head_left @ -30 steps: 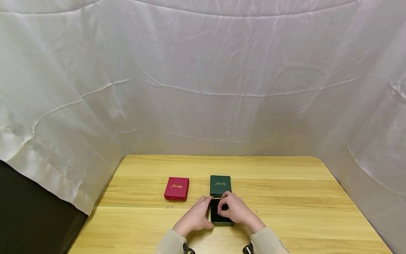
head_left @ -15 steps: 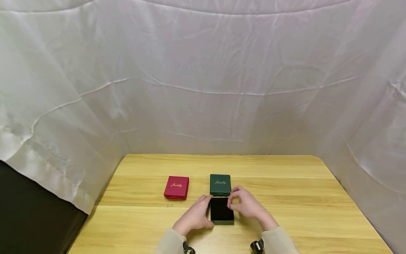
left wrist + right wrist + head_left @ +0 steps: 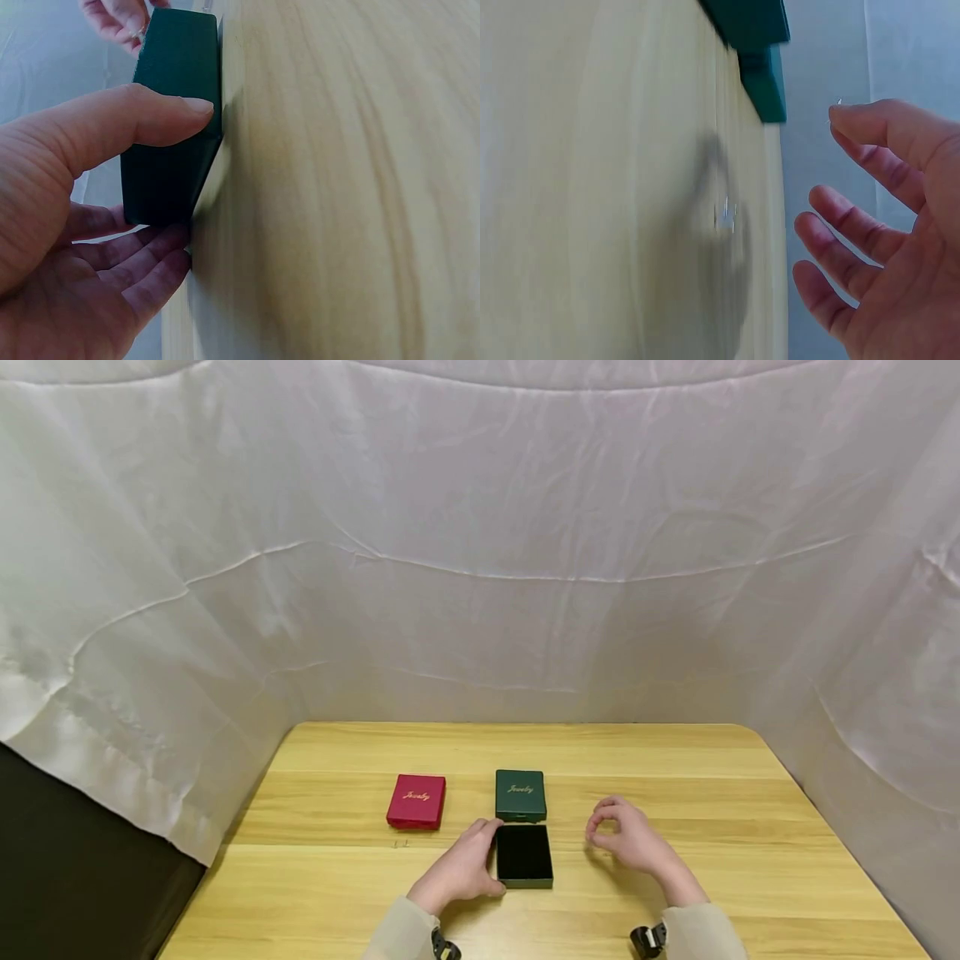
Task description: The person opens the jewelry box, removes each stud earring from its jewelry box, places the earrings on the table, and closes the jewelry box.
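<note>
My left hand [image 3: 463, 863] grips the left side of an open green jewelry box base [image 3: 524, 858] lined in black, thumb at the near edge and fingers at the far one. Directly behind it lies the matching green lid [image 3: 521, 793], lettered "Jewelry" in gold. To the right, my right hand [image 3: 630, 839] hovers over the table, thumb and index finger pinching a tiny shiny earring [image 3: 838, 102]; its shape is mostly hidden. The other fingers are loosely spread. Another small shiny piece [image 3: 725, 215] is on the tabletop below that hand.
A red box [image 3: 416, 800] marked "Jewelry" sits at the left. Two tiny thin pieces [image 3: 401, 844] are on the wooden table [image 3: 675, 777] just in front of it. Pale cloth [image 3: 525, 543] hangs around the table's back and sides.
My right hand has moved from over the black lining out to the right, past the box, still pinching the earring. My left hand has kept its grip on the box base.
</note>
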Demonstrator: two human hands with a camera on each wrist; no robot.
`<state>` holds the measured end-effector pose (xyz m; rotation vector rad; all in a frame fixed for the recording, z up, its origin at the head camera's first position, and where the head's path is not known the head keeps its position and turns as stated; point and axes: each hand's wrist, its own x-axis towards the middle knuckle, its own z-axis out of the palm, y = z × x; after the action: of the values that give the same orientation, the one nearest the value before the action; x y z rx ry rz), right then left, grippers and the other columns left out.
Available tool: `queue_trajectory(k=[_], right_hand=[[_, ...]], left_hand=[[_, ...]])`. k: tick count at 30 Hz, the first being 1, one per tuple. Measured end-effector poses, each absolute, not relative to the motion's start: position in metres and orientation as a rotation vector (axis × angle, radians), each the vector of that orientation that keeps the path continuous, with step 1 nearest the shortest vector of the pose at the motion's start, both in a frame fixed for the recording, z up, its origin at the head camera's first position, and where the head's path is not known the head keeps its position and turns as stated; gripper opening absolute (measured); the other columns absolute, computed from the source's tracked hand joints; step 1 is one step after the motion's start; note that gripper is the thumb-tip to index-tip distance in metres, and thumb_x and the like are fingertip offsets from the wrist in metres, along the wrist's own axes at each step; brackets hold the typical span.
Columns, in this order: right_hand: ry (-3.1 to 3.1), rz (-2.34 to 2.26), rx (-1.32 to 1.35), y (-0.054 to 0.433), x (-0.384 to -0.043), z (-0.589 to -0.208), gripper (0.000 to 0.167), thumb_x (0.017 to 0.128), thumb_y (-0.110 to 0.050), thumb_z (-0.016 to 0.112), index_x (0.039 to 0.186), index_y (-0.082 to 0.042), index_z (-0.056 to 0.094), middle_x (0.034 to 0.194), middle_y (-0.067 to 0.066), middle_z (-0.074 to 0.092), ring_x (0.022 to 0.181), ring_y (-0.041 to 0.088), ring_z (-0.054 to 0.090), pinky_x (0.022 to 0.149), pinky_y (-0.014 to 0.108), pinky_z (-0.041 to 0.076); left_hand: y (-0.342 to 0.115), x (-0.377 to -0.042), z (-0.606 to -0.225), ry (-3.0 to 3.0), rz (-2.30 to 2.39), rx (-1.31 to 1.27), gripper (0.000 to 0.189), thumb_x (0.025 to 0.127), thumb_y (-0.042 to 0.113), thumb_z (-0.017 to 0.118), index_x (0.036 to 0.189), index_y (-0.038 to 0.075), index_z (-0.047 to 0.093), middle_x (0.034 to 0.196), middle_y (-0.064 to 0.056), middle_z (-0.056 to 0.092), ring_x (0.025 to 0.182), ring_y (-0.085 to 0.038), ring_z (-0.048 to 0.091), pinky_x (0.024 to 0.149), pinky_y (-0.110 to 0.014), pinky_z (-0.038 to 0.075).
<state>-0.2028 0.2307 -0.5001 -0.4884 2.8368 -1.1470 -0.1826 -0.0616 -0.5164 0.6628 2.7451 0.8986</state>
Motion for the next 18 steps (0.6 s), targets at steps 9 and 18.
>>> queue_trajectory(k=[9, 18], right_hand=[[2.925, -1.067, -0.426, 0.258, -0.196, -0.507, 0.014, 0.081, -0.004, 0.075, 0.077, -0.015, 0.067, 0.106, 0.010, 0.058, 0.101, 0.035, 0.057, 0.089, 0.058, 0.046], [2.929, -1.008, -0.372, 0.270, -0.197, -0.512, 0.015, 0.082, -0.009, 0.078, 0.076, -0.016, 0.066, 0.102, 0.005, 0.057, 0.098, 0.030, 0.057, 0.088, 0.056, 0.047]], left_hand=[[-0.061, -0.182, -0.520, 2.730, 0.899, 0.646, 0.096, 0.062, 0.016, 0.090, 0.143, -0.003, 0.042, 0.136, -0.015, 0.049, 0.121, -0.029, 0.051, 0.102, -0.042, 0.045], [-0.061, -0.183, -0.517, 2.746, 0.897, 0.652, 0.095, 0.062, 0.015, 0.091, 0.142, -0.004, 0.042, 0.134, -0.014, 0.050, 0.120, -0.028, 0.052, 0.102, -0.042, 0.045]])
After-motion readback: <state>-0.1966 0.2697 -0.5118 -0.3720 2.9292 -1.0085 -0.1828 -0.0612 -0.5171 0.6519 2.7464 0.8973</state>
